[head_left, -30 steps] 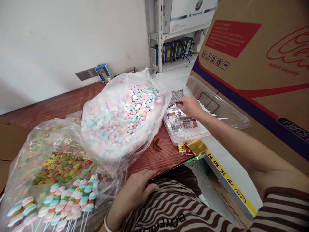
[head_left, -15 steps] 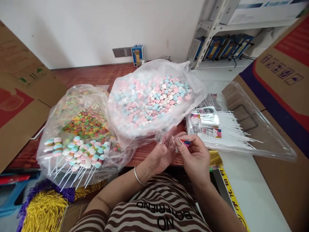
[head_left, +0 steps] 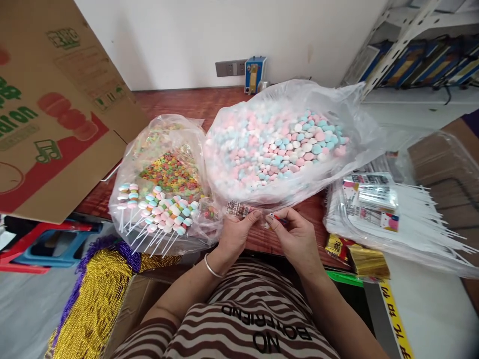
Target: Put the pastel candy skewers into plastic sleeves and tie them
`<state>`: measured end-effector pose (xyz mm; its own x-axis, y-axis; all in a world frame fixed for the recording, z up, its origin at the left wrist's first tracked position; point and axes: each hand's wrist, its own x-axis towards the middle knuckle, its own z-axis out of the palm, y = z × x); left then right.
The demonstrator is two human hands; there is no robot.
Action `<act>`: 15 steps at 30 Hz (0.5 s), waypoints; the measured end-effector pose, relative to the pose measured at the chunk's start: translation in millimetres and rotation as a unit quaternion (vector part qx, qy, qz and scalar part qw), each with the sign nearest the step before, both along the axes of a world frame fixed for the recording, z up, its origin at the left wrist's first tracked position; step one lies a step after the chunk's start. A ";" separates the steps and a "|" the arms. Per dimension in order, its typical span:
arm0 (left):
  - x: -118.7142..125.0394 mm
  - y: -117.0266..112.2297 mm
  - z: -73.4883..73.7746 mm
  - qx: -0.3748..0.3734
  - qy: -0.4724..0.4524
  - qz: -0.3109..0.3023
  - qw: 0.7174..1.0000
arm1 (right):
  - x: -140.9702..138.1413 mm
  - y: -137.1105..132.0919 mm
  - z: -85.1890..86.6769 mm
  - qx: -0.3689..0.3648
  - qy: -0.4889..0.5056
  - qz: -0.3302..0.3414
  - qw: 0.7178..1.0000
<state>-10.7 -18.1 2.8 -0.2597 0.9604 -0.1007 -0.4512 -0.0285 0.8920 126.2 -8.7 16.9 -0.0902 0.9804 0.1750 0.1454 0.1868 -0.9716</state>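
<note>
My left hand (head_left: 237, 235) pinches a small clear plastic bag with dark print (head_left: 236, 209) between thumb and fingers. My right hand (head_left: 295, 237) grips the other end, where a red and blue printed part shows at the fingertips. Both hands are close together over the table's front edge. Behind them a large clear sack (head_left: 258, 194) holds pink, blue and white marshmallows (head_left: 299, 147). To the left, marshmallow skewers on white sticks (head_left: 166, 212) lie on a sack of colourful ring-shaped pieces (head_left: 172, 172).
On the right, a clear plastic tray (head_left: 359, 249) holds white sticks (head_left: 419, 214) and a stack of small printed bags (head_left: 377, 197). Gold strips (head_left: 368, 262) lie near it. Cardboard box (head_left: 67, 114) stands left; gold and purple fringe (head_left: 93, 294) hangs below the table.
My view has swung left, so everything appears further right. My left hand has turned over, palm now down, and the bag stretches leftward between my hands.
</note>
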 end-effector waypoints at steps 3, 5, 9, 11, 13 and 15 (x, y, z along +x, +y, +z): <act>-4.6 0.2 -3.8 -0.006 -0.032 0.031 0.999 | -6.9 3.4 -2.3 -0.018 -0.004 0.016 1.000; -7.3 1.2 -3.8 -0.001 -0.060 0.054 0.997 | -11.3 6.5 -3.6 -0.035 0.002 0.040 0.999; -16.5 2.9 -1.1 -0.008 -0.093 0.089 0.992 | -19.2 10.3 -2.1 -0.053 0.055 0.088 0.993; -21.7 2.1 0.2 -0.014 -0.103 0.109 0.989 | -23.2 10.5 -0.9 -0.055 0.072 0.101 0.991; -26.3 0.4 1.1 -0.022 -0.121 0.122 0.985 | -27.7 10.7 -1.2 -0.049 0.066 0.094 0.992; -30.3 -1.5 1.3 -0.039 -0.140 0.122 0.982 | -32.5 11.8 -2.4 -0.037 0.051 0.085 0.994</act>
<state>-41.0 -19.6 4.1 -0.4324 0.8596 -0.2724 -0.6674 -0.1020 0.7377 93.7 3.1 14.5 -0.2407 0.9633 0.1192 0.0172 0.1270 -0.9918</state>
